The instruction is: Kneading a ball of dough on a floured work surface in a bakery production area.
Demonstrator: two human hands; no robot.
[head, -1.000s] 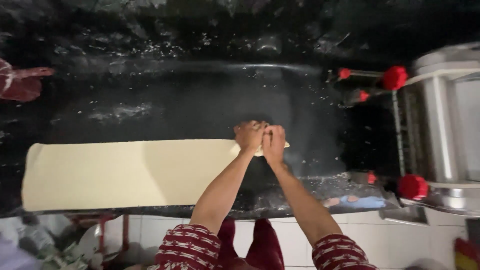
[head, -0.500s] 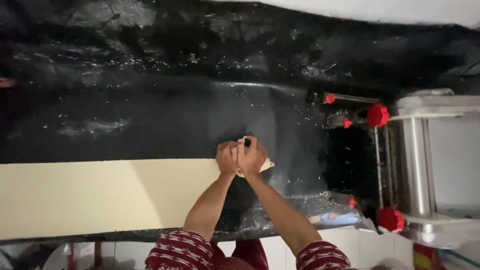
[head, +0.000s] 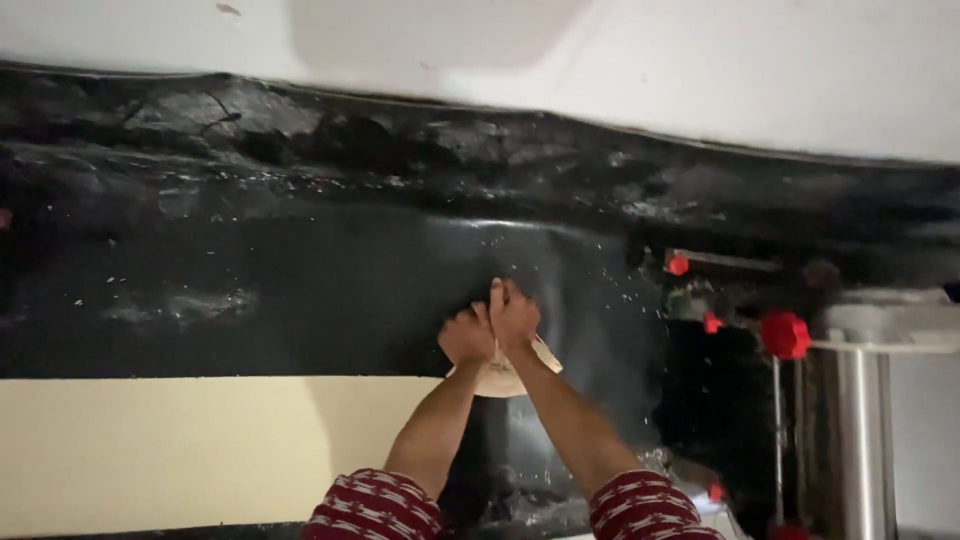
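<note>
The dough sheet (head: 200,450) is pale cream, flat and smooth. It lies on the black bench (head: 300,290), its long axis running left to right, from the left picture edge to the hands. Its right end is gathered into a rounded fold under both hands. The left hand (head: 466,336) and right hand (head: 513,312) press together over that end, fingers clamped on the dough. Right of the sheet's end stands a metal roller machine (head: 860,430) with red knobs (head: 785,334). Flour specks dot the bench around the sheet's end. A white wall (head: 650,70) rises behind the bench. No packages or labels can be made out.
</note>
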